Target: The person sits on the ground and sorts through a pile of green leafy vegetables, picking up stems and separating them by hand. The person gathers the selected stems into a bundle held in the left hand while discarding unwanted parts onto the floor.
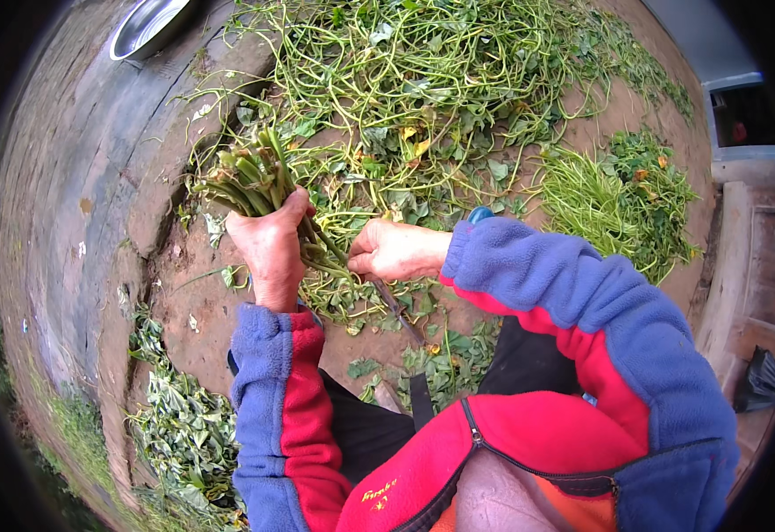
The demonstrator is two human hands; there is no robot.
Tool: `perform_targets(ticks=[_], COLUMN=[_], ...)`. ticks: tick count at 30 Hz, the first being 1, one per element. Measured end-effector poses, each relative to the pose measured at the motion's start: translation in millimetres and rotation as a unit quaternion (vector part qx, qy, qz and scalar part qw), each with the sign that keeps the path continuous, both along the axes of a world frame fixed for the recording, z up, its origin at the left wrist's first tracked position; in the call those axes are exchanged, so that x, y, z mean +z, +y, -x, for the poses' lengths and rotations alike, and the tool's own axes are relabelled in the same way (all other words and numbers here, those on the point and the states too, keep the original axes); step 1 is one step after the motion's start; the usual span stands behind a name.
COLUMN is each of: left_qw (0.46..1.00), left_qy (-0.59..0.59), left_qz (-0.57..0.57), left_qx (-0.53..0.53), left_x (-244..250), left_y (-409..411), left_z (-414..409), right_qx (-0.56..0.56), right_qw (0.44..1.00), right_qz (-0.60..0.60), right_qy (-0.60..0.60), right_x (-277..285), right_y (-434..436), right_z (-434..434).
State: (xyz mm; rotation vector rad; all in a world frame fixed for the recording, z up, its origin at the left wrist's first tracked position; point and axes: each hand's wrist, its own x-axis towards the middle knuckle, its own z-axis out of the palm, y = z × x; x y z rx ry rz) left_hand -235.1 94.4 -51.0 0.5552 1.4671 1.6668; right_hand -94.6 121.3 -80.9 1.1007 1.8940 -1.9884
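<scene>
My left hand [269, 249] grips a thick bundle of cut green stems [251, 174], with the cut ends pointing up and away from me. Lower stems of the bundle trail out to the right below my thumb. There, my right hand [397, 251] pinches the end of a stem [331, 251] between thumb and fingertips. A thin brown stick-like piece [397, 309] lies beneath the right hand, partly hidden by it. Beyond both hands spreads a wide heap of leafy vines [427, 86] with long pale-green stalks and some yellowed leaves.
A neater pile of green stalks [580, 193] lies at the right. Stripped leaves [184, 432] are heaped at the lower left, with more leaves [454, 362] between my legs. A metal basin [151, 26] stands on the paving at the upper left. A black plastic bag [761, 382] sits far right.
</scene>
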Motion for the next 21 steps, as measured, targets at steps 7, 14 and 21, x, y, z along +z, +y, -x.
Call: perform_targets(ticks=[7,14,21], left_qw=[0.977,0.995,0.98], left_qy=[-0.155,-0.076,-0.12], left_qz=[-0.019,0.024,-0.004], left_qx=[0.144,-0.066,-0.16], left_x=[-8.4,-14.9,-6.6], left_y=[5.8,0.6,4.0], left_z=[78.0,24.6,-18.9], right_qx=[0.134,-0.246,-0.283], right_qw=[0.971,0.938,0.901], right_qz=[-0.045,0.104,0.071], right_qy=[0.191,0.22,0.321], right_x=[17.6,16.1,3.0], right_y=[-42.1,40.9,45.7], right_z=[-8.9,-7.0,12.1])
